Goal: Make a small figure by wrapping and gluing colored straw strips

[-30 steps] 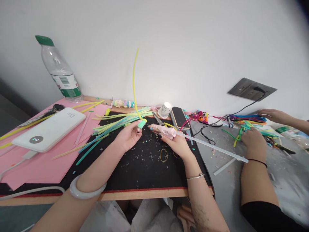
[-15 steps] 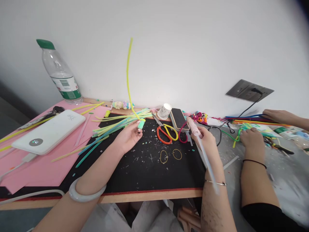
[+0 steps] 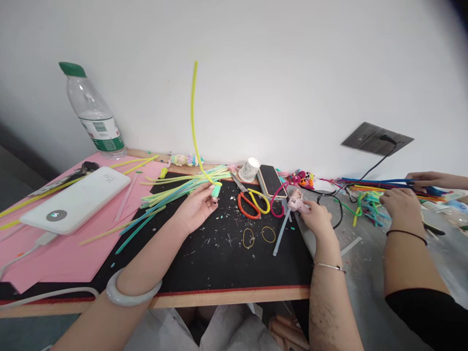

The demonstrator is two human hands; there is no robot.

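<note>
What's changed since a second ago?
The right hand has carried the glue gun rightward, away from the green piece, uncovering the scissors; whether it has let go is unclear. The neighbour's hands shifted right. The left hand still holds the green piece; the cup stayed put.

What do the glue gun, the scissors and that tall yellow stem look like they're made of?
Glue gun: probably hard plastic, pale pink, seemingly moulded. Scissors: likely steel blades, grey and metallic; smooth orange and yellow handles, probably plastic. Yellow stem: matte, perhaps fuzzy wire, since it holds its curve upright; any core is hidden.
</note>
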